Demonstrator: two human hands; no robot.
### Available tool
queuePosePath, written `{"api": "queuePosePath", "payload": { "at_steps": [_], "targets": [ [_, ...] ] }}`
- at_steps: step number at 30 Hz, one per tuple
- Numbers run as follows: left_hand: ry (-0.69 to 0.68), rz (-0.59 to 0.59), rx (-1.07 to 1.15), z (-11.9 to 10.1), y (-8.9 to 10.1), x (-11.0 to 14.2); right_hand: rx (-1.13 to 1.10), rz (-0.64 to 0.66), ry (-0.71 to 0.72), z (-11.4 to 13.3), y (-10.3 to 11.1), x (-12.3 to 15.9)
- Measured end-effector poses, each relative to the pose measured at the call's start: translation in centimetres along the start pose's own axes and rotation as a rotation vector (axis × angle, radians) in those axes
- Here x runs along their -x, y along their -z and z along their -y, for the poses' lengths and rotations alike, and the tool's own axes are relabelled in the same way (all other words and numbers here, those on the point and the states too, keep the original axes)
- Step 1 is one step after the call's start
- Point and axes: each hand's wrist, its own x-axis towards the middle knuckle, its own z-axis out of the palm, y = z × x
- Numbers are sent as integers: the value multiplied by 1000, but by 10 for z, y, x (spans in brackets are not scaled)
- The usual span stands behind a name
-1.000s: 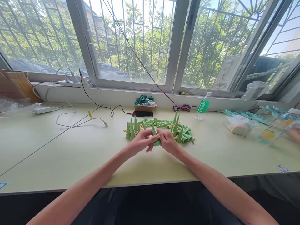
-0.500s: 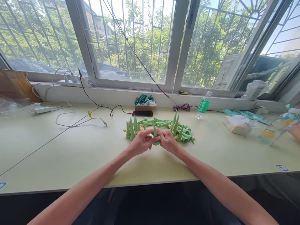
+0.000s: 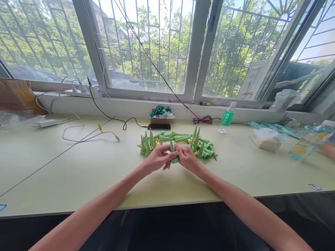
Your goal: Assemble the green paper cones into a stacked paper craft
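Between both hands I hold a green plastic spike (image 3: 172, 146), its point up and its wide collar (image 3: 175, 160) at the bottom. My left hand (image 3: 158, 158) grips it from the left, with the thumb across its front. From the right, my right hand (image 3: 187, 156) pinches it; some of its fingertips are hidden. Beyond the left hand stand several upright green spikes (image 3: 142, 145) with small yellow pieces among them. Past the right hand are more upright spikes (image 3: 197, 138) and a heap of loose green tubes (image 3: 208, 150).
A phone (image 3: 159, 127) lies before a small cardboard box (image 3: 162, 120) at the back. To the right stand a water bottle (image 3: 227, 118) and a tissue pack (image 3: 265, 140). A white cable (image 3: 90, 140) crosses the table on the left. Another person's hand (image 3: 328, 148) shows at the right edge.
The spike between my hands straightened up half a second ago and now leans slightly left again. Both hands stay in nearly the same place. At far right, the other person's bottle shifted.
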Motion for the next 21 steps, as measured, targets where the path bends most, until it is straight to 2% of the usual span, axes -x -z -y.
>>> {"api": "queuePosePath", "payload": {
  "at_steps": [21],
  "targets": [
    [31,23,38,-4,0,2,41,-43,84,-1,0,3]
  ]
}}
